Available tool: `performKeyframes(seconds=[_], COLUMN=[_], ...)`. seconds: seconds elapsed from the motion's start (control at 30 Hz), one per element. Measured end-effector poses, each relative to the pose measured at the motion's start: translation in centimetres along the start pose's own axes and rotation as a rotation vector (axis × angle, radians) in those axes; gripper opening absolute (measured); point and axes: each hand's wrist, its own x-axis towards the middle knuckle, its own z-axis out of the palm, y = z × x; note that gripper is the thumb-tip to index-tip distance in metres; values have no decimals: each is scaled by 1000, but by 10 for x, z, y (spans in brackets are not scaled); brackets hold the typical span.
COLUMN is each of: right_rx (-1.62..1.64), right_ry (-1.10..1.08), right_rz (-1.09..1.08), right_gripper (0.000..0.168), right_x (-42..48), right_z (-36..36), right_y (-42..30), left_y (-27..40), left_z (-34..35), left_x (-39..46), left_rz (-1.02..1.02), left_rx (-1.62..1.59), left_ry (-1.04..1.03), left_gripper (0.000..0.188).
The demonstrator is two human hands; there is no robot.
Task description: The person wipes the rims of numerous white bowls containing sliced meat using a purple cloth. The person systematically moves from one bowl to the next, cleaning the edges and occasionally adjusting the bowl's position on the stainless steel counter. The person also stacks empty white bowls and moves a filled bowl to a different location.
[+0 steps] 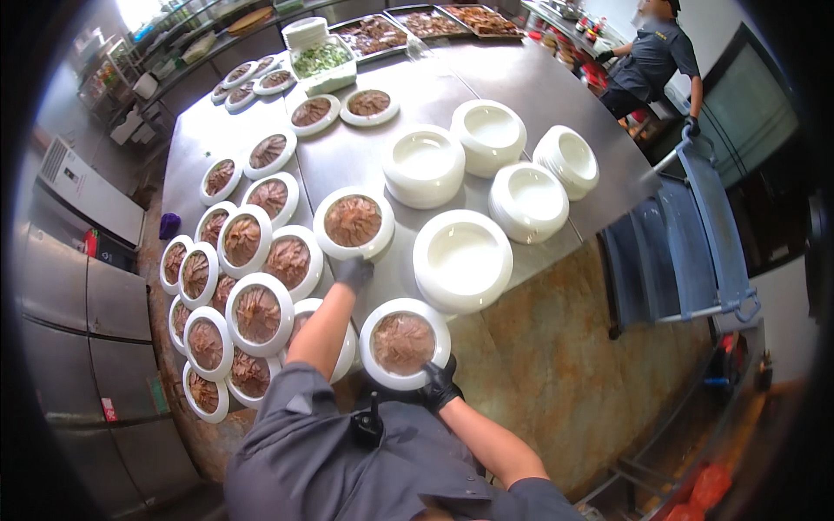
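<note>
My right hand (441, 385), in a black glove, grips the near right rim of a white bowl of sliced meat (403, 343) at the table's front edge, close to my body. My left hand (355, 273), also gloved, touches the near rim of another white bowl of sliced meat (354, 222); whether its fingers grip that rim is hidden. Left of my left arm, several more white bowls of fanned sliced meat (258, 314) stand close together, some resting on others. Beyond my right hand are stacks of empty white bowls (462, 261).
The steel table (352, 156) carries a container of chopped greens (320, 60) and trays of meat (371, 35) at its far side. On the right a co-worker (658, 58) touches a blue cart (677, 241). Steel cabinets (98, 312) stand at left.
</note>
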Motion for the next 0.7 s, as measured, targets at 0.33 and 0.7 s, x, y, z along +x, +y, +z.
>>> performKeyframes(seconds=[0.33,0.7], right_rx=[-849,-1302], right_ry=[-232,499], right_rz=[-3,-247], right_gripper=[31,21], right_x=[68,125], right_z=[61,-128], right_y=[-60,-330], left_y=[-27,-134], left_z=[118,273], left_x=[-118,-123], left_rz=[693,326], left_rx=[905,339], left_ry=[373,184], left_gripper=[46,77])
